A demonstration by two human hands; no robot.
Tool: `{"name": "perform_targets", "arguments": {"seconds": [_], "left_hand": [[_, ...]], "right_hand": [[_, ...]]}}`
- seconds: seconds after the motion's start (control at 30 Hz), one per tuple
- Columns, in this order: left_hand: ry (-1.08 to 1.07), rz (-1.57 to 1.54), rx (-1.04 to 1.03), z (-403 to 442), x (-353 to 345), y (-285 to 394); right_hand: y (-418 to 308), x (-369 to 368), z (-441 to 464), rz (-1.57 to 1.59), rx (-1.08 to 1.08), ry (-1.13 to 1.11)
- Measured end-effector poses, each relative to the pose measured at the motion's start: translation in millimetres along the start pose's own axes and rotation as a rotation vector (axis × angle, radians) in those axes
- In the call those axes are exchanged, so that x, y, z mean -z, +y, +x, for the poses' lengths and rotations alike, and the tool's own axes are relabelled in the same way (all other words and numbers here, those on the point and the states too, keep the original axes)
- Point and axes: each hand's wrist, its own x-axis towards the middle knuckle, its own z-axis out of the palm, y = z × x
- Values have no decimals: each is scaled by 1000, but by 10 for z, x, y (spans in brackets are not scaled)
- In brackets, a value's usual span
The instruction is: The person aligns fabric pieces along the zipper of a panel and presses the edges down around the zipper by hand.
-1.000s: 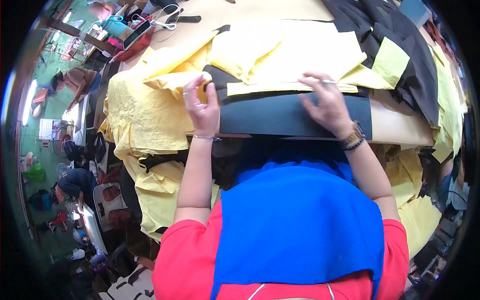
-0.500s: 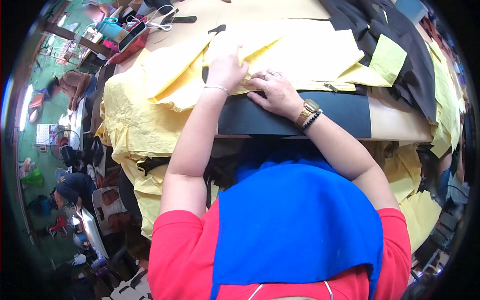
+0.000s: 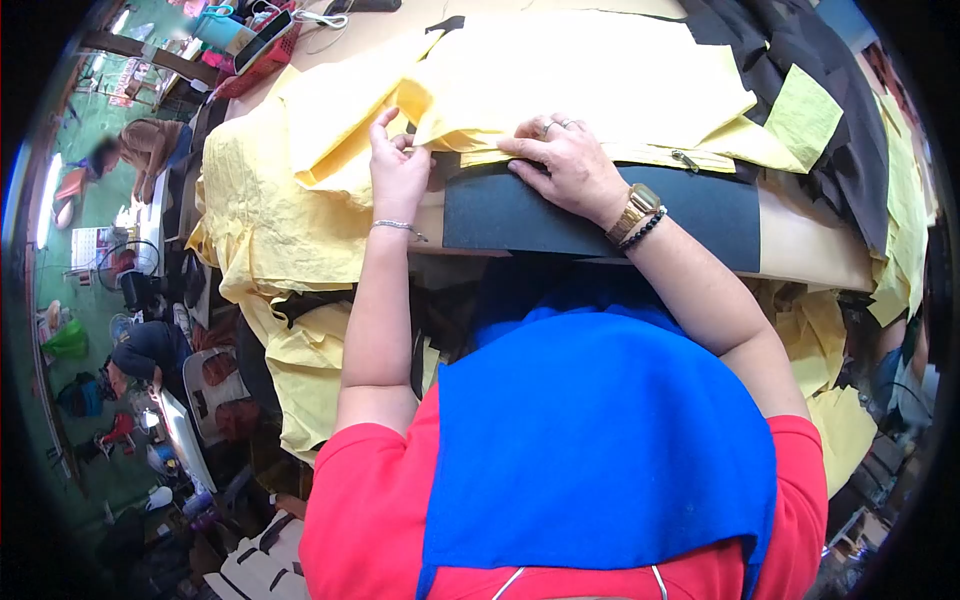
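A large yellow fabric piece (image 3: 590, 75) lies over the table, folded and creased at its left. Along its near edge runs a zipper, with a dark zipper pull (image 3: 684, 161) at the right. My left hand (image 3: 398, 180) pinches a fold of this fabric between thumb and fingers, its index finger raised. My right hand (image 3: 580, 175) rests on the near edge, thumb and index finger apart, palm side down. Under that edge is a flat black board (image 3: 600, 218), partly covered by the fabric and my right hand.
Dark cloth (image 3: 800, 90) and a lighter yellow-green piece (image 3: 805, 118) lie at the right. A red basket (image 3: 262, 70) with a phone (image 3: 264, 42) and a turquoise bottle (image 3: 222, 33) stands at the back left. More yellow cloth hangs off the left edge. People sit farther left.
My left hand has moved left and down, pulling up a fold of the yellow fabric. My right hand remains on the near edge, now slightly farther right in view.
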Motion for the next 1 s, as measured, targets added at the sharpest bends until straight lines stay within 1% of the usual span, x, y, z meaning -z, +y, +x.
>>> {"name": "perform_targets", "arguments": {"seconds": [0.03, 0.07, 0.13, 0.17, 0.23, 0.3, 0.33, 0.43, 0.47, 0.57, 0.6, 0.7, 0.73, 0.83, 0.93, 1.0], "left_hand": [[8, -35, 57, -31, 23, -4], [44, -42, 51, -50, 46, -68], [-9, -80, 280, 29, 154, -186], [15, -133, 287, 10, 186, -261], [63, -237, 298, -90, 221, -173], [211, -391, 29, -241, 183, -109], [370, -295, -197, -225, 142, -135], [727, 372, -717, -447, 109, 48], [678, 424, -993, -423, 104, 20], [114, 990, -1065, -468, 53, 285], [45, 998, -927, -394, 17, 202], [12, 814, -482, -198, 26, 164], [-127, 909, -355, -135, 116, 218], [-230, 943, -348, -155, 215, 408], [-307, 795, -365, -97, 335, 325], [-344, 580, -293, -93, 375, 299]], "right_hand": [[-4, 2, -2, -6, 0, -6], [-1, -2, -4, -14, 8, -4], [8, -13, -7, -29, 23, 2], [7, -13, -8, -38, 24, -2], [0, -12, -1, -52, 27, -12], [-1, -21, -4, -74, 34, -3], [1, -23, -5, -85, 37, 2], [0, -16, -1, -85, 27, -20], [-1, -22, 3, -85, 26, -13], [0, -29, -7, -77, 26, -7], [2, -30, -5, -71, 26, -4], [-23, -2, 2, -62, 17, -16], [-29, 8, 8, -62, 13, -22], [-27, -5, 7, -54, 44, -9], [0, -18, 7, -32, 63, -3], [-11, -1, 14, -41, 58, -10]]}}
